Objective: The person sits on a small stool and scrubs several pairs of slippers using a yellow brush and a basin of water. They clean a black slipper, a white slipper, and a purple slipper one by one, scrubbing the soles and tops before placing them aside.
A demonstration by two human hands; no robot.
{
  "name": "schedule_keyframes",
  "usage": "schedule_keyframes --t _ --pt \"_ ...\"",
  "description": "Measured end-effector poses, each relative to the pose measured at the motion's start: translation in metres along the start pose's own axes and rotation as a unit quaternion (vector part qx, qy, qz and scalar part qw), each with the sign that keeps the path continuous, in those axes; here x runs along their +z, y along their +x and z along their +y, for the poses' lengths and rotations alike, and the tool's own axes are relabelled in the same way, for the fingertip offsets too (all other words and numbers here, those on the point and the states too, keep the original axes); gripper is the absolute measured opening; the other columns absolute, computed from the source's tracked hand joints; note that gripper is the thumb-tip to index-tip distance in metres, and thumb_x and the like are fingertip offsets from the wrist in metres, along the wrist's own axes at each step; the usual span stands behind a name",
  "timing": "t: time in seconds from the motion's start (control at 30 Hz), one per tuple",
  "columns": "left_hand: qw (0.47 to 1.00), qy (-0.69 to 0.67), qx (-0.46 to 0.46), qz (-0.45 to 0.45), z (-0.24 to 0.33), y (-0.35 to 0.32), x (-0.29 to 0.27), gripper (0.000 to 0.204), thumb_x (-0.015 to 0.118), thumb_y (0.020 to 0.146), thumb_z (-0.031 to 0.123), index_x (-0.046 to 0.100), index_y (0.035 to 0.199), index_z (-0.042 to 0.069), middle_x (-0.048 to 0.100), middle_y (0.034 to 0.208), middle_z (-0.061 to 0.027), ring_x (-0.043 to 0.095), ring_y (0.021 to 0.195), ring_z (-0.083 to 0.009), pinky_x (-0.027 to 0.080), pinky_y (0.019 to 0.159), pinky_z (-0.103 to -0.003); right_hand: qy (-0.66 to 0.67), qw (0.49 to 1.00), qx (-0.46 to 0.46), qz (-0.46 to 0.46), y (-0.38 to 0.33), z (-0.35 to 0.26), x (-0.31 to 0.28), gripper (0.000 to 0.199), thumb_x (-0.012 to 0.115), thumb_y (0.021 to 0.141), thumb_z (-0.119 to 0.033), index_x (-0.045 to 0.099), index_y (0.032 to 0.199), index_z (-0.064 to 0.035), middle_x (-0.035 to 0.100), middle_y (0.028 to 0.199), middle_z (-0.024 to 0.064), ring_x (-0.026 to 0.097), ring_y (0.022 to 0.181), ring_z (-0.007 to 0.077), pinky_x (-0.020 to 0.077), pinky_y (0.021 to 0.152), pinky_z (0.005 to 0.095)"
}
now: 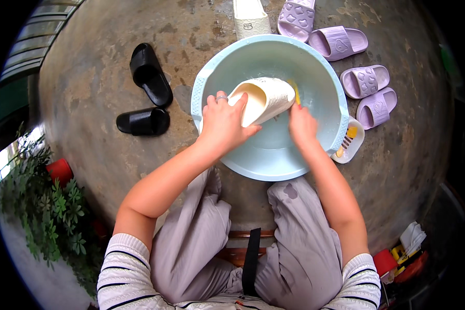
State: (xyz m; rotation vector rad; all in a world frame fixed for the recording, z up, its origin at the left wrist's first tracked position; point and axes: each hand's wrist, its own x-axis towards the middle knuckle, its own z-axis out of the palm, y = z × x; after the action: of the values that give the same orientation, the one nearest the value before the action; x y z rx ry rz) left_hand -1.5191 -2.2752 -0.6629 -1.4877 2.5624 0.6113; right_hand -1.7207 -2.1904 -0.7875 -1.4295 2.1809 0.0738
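Note:
A cream-white slide slipper [281,95] is tilted inside a pale blue basin [274,173]. My left hand [223,121] grips it near its left end, thumb pressed on the footbed. At the slipper's right side, my right hand [303,124] is closed and slightly smeared by motion. From its fingers a slim yellow brush [295,92] sticks up along the slipper's strap; its bristles are hidden. The bottom of the basin looks wet.
Several lilac slippers [338,43] lie right of and beyond the basin. A white slipper [251,20] is at its far edge, black slippers [150,77] at left. A small white dish [354,142] touches the basin's right. Potted plants [57,201] stand at left.

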Motion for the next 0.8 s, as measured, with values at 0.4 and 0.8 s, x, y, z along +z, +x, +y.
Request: schedule_keyframes --t 0.4,0.8 --pt "0.787 -0.497 -0.164 -0.327 -0.032 0.034 0.003 0.072 0.071 0.084 0.050 0.060 0.131 -0.004 0.062 0.124 -0.0214 0.064 0.111 -0.0249 0.050 0.093 -0.032 0.396 0.888 -0.123 0.199 -0.046 -0.020 -0.063 0.039 0.055 0.101 -0.020 0.056 0.140 -0.0195 0.070 0.100 0.0175 0.068 0.084 0.0357 0.0533 0.075 0.0397" --pt "0.930 -0.345 -0.041 -0.124 -0.032 0.006 -0.013 0.073 0.078 0.076 0.034 0.056 0.137 0.001 0.054 0.124 -0.0241 0.052 0.118 -0.0310 0.043 0.102 -0.036 0.275 0.911 -0.234 0.199 -0.048 -0.040 -0.088 0.050 0.062 0.097 -0.015 0.053 0.144 -0.0286 0.052 0.071 0.0087 0.053 0.058 0.0233 0.0452 0.055 0.0381"
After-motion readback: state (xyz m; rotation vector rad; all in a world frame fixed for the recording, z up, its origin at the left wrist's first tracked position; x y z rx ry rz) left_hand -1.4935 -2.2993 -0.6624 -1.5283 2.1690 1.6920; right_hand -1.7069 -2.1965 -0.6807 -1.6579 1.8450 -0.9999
